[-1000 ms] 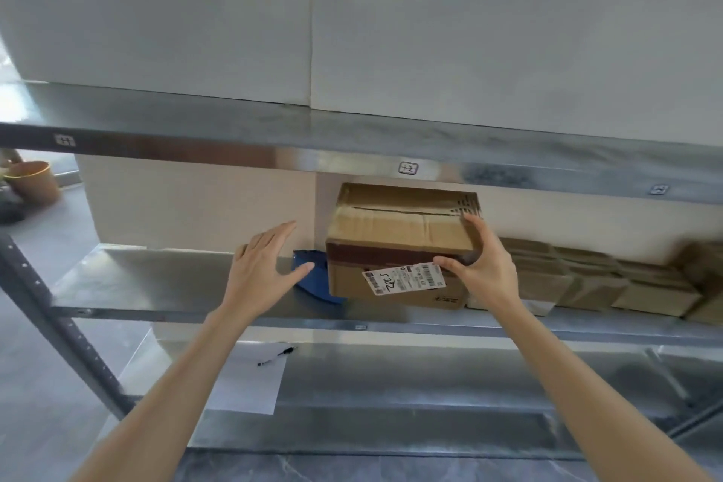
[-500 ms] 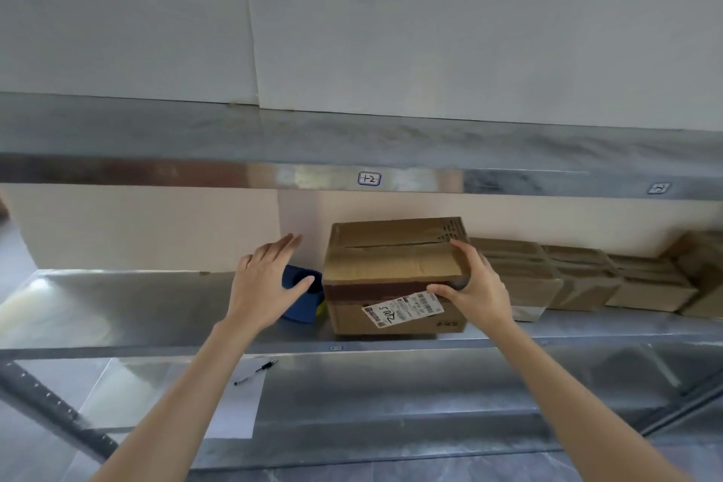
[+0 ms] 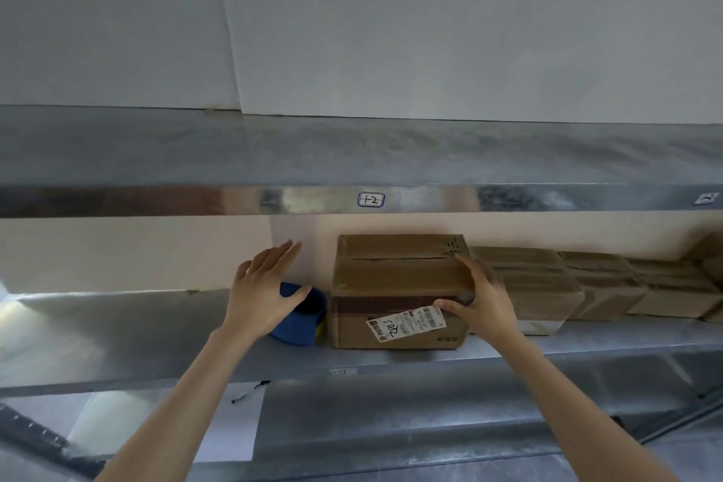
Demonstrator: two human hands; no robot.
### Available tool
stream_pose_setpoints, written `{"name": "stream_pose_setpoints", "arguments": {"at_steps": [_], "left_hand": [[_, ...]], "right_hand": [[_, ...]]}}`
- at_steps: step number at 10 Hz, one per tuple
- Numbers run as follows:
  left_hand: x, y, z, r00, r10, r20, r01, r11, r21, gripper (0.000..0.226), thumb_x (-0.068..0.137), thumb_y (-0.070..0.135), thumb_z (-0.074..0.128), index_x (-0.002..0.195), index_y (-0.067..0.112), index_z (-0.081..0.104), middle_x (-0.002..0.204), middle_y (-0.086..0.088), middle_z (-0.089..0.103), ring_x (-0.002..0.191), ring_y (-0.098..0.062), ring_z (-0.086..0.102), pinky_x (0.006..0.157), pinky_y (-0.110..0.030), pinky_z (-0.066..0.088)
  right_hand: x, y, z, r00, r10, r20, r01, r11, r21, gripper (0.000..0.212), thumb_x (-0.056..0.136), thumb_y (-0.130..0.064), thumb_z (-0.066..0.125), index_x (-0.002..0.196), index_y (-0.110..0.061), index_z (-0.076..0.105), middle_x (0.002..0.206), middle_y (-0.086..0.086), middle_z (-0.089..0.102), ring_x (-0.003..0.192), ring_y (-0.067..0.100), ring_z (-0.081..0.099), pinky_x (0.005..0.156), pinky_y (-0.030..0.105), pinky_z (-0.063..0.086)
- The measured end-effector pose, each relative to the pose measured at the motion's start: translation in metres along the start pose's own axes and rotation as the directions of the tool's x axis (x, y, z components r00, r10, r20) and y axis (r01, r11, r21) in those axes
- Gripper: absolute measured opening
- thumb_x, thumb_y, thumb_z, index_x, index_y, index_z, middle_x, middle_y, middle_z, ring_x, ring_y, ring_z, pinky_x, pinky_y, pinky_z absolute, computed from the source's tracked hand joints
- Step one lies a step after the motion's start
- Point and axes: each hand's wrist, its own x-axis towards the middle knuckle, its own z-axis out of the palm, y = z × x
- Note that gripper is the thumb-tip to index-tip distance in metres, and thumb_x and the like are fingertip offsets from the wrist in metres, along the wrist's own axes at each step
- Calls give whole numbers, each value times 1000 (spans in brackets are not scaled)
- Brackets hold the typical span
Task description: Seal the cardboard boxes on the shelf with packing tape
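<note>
Steadying the box [image 3: 395, 286] is what's going on here, I reckon. The right hand [image 3: 479, 301] is gripping its near right top corner, with the fingers lying over the top and the thumb pressing the front face just right of the label [image 3: 407, 322]. The left hand [image 3: 262, 293] is hovering wide open with the fingers straight, holding nothing. It's sitting left of the box and not touching it.

The box is sitting on the middle shelf [image 3: 117, 325], square to the front edge. The other boxes [image 3: 540, 286] are lining up just to its right, further back.

The blue thing [image 3: 303, 319] is peeking out from behind the left palm, just left of the box. I'm guessing it's the tape, but I can't tell for sure.

To do this bit well, I'd be pinning the box with the right hand so it isn't sliding into its neighbours. I'd also be pressing the top flaps flat, so the seam [image 3: 395, 257] is closing up before any tape goes on. The left hand is already the one nearest the blue thing, so that's the one I'd be sending for it.
</note>
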Motion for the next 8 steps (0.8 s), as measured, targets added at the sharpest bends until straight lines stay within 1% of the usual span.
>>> {"name": "stream_pose_setpoints", "arguments": {"at_steps": [1,2,3,4,5,6,7,8], "left_hand": [[2,2,4,1000,9,-3,-9,1000,-15,74,85,51,69,150,27,41,153,5,43,137,-23,44,106,-44,36],[2,8,4,1000,1,9,-1,1000,-20,74,87,52,66,151,29,38,155,7,40,139,-21,40,109,-42,34],[-2,14,4,1000,0,10,0,1000,-23,74,88,53,65,152,30,36,156,7,38,140,-20,38,110,-41,32],[-11,24,-5,1000,2,-12,-3,1000,-15,73,87,52,66,150,26,39,154,4,41,138,-23,42,107,-43,36],[-22,35,-13,999,16,-35,-16,1000,5,71,87,52,65,149,24,42,153,1,42,136,-24,44,105,-43,37],[-39,50,-25,999,3,-38,-3,1000,-2,71,91,55,59,152,26,35,157,4,35,141,-19,37,110,-38,30],[-60,66,-35,998,-8,-63,7,1000,-8,71,93,57,54,153,27,31,160,5,29,144,-17,31,114,-37,25],[-78,85,-50,998,-46,-50,47,999,12,72,94,58,50,155,28,26,161,5,27,146,-17,28,116,-38,23]], "right_hand": [[2,6,-3,1000,-8,30,10,998,-63,97,65,-63,77,147,-40,29,145,2,44,135,29,37,98,47,48],[4,6,-5,999,-20,41,22,999,-42,96,68,-60,78,147,-40,29,147,3,40,126,29,48,93,48,52],[2,6,-6,999,-28,35,29,999,-32,95,71,-55,79,148,-38,27,144,4,43,118,27,55,87,46,55],[-5,3,-9,1000,-21,19,22,998,-57,93,75,-55,76,150,-37,24,146,5,42,128,28,48,91,46,53],[-15,-1,-16,1000,-18,15,20,991,-135,92,77,-67,66,151,-41,18,152,6,35,139,30,33,99,48,48],[-30,-10,-31,998,-15,59,27,980,-197,92,77,-75,58,151,-43,14,153,6,33,139,31,31,103,49,44],[-47,-17,-45,998,-28,63,40,978,-203,90,78,-78,52,152,-42,15,156,5,29,142,30,27,104,50,42],[-64,-24,-60,994,-58,91,77,972,-222,89,80,-79,48,153,-40,14,158,4,27,144,30,25,105,51,41]]}}
